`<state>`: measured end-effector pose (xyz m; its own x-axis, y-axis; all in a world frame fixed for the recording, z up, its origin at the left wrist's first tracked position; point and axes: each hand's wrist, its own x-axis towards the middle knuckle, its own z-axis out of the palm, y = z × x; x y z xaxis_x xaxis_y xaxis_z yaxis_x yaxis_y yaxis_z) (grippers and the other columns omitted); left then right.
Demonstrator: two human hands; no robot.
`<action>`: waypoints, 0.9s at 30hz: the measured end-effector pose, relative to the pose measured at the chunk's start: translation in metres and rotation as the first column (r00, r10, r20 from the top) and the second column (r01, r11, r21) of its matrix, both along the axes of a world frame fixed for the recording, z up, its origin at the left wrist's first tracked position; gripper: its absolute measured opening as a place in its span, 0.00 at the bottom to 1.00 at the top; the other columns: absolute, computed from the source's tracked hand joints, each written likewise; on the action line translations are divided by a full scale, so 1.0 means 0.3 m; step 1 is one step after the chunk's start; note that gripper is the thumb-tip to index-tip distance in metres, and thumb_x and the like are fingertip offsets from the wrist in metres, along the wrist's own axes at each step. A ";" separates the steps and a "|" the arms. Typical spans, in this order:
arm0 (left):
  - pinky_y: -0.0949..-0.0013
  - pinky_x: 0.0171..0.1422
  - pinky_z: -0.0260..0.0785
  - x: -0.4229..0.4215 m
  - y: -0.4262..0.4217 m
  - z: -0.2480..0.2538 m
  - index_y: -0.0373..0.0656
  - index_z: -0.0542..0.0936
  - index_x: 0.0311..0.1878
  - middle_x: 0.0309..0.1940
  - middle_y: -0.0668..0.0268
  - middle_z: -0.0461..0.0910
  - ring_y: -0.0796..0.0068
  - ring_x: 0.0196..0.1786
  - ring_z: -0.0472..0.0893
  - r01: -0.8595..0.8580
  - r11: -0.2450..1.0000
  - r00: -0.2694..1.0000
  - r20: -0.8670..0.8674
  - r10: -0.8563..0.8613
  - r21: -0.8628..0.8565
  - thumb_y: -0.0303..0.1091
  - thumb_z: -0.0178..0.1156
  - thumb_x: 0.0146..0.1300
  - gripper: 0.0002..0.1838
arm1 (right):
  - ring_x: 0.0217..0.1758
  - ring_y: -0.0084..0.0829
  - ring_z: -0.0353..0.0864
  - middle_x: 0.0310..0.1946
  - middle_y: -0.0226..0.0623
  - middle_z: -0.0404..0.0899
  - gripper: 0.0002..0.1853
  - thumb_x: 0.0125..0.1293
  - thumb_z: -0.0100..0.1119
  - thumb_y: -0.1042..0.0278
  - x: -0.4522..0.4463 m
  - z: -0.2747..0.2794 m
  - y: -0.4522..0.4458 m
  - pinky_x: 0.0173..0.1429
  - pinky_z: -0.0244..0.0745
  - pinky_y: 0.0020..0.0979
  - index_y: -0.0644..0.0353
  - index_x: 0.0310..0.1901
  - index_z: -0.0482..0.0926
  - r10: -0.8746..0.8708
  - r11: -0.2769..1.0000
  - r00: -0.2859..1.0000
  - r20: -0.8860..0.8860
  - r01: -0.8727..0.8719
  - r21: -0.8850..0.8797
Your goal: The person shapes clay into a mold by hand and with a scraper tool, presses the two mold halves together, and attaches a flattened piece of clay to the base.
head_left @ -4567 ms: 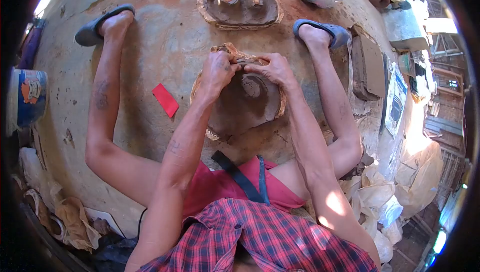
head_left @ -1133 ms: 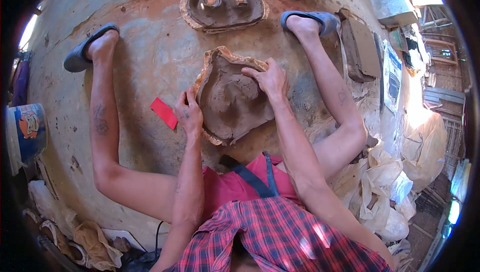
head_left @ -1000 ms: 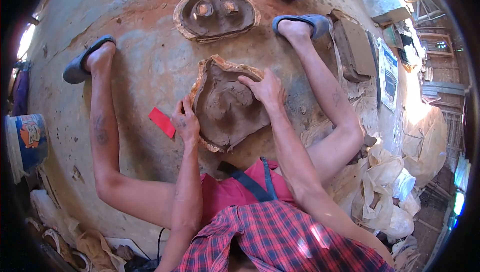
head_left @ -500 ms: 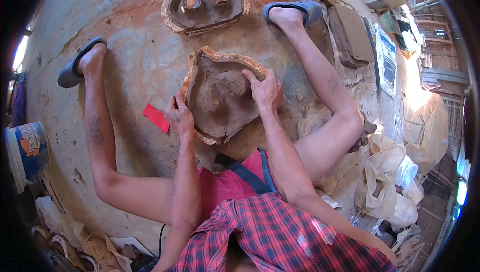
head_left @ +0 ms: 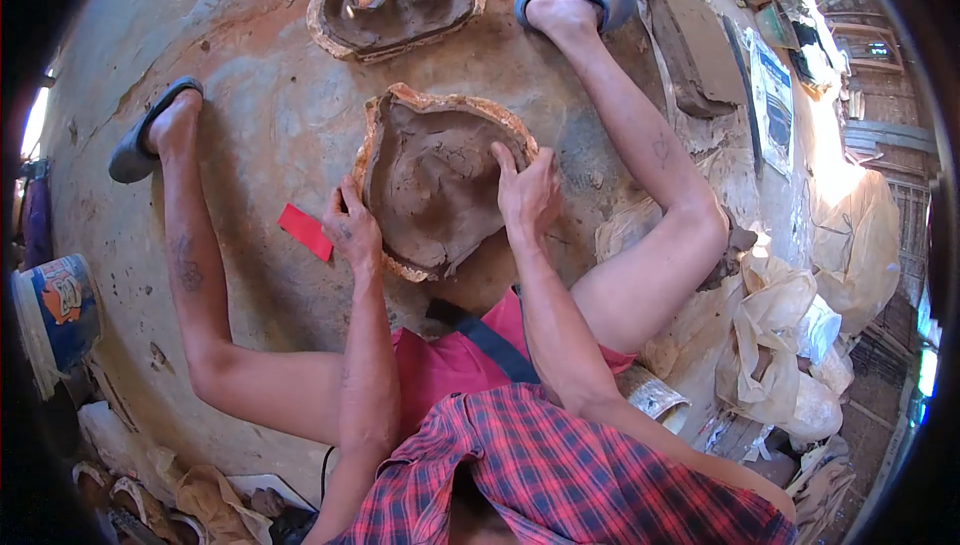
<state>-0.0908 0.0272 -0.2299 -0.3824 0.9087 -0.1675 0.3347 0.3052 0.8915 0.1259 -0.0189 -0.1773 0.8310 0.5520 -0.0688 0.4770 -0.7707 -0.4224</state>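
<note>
Head view: the clay-lined mould (head_left: 430,190) lies on the floor (head_left: 250,160) between your legs, its hollow side facing you and its pointed end near 12 o'clock. Your left hand (head_left: 355,235) is drawn in narrow, fingertips at the outer wall between 8 and 9 o'clock; whether they pinch it, you cannot tell from here. Your right hand (head_left: 530,195) has the wall at about 3 o'clock, thumb over the inner edge and fingers outside.

Expect a heavy, awkward load, with most of the weight low in the bowl. The crusted rim (head_left: 480,105) looks stiff and rough enough to grip, but probably brittle where it thins, so spread your fingers under the outer wall at 3 and 9 o'clock. The clay lining (head_left: 440,150) looks damp and soft; a hard thumb would dent it, and wet smears could make the inner edge slippery. Treat the ragged lower edge near 6 o'clock as the weakest place to hold.

A second mould (head_left: 395,5) sits beyond, near 12 o'clock, the red strip (head_left: 305,233) just past your left hand, between 8 and 9.
</note>
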 end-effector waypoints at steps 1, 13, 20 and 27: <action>0.57 0.45 0.73 0.004 0.004 0.009 0.30 0.86 0.45 0.33 0.53 0.89 0.66 0.34 0.81 0.000 1.000 0.999 0.047 0.001 -0.006 0.48 0.58 0.81 0.25 | 0.52 0.57 0.87 0.48 0.52 0.87 0.37 0.63 0.71 0.30 0.000 0.010 0.021 0.53 0.80 0.55 0.62 0.53 0.77 -0.029 0.999 1.000 -0.011 0.029 -0.043; 0.61 0.44 0.71 -0.001 0.001 -0.024 0.30 0.86 0.44 0.31 0.59 0.87 0.73 0.35 0.77 -0.004 1.000 0.998 0.056 0.003 0.017 0.46 0.58 0.81 0.24 | 0.51 0.57 0.85 0.48 0.50 0.85 0.35 0.62 0.74 0.34 -0.043 -0.039 -0.022 0.53 0.78 0.56 0.62 0.52 0.79 -0.184 0.976 0.981 -0.057 0.190 0.111; 0.60 0.41 0.69 -0.011 -0.011 -0.051 0.30 0.84 0.40 0.28 0.60 0.83 0.74 0.33 0.74 -0.005 0.999 0.995 0.100 0.002 0.032 0.45 0.59 0.81 0.23 | 0.50 0.59 0.84 0.46 0.52 0.84 0.32 0.66 0.73 0.39 -0.045 -0.040 -0.097 0.52 0.77 0.53 0.64 0.50 0.78 -0.131 0.973 0.985 -0.111 0.149 0.177; 0.61 0.42 0.70 -0.007 0.006 -0.055 0.30 0.85 0.41 0.30 0.59 0.86 0.73 0.34 0.76 0.006 0.998 0.999 0.051 -0.010 0.062 0.46 0.59 0.81 0.23 | 0.49 0.61 0.84 0.45 0.56 0.83 0.31 0.68 0.72 0.41 -0.053 -0.072 -0.119 0.50 0.76 0.53 0.64 0.53 0.77 -0.116 0.953 0.992 -0.052 0.126 0.277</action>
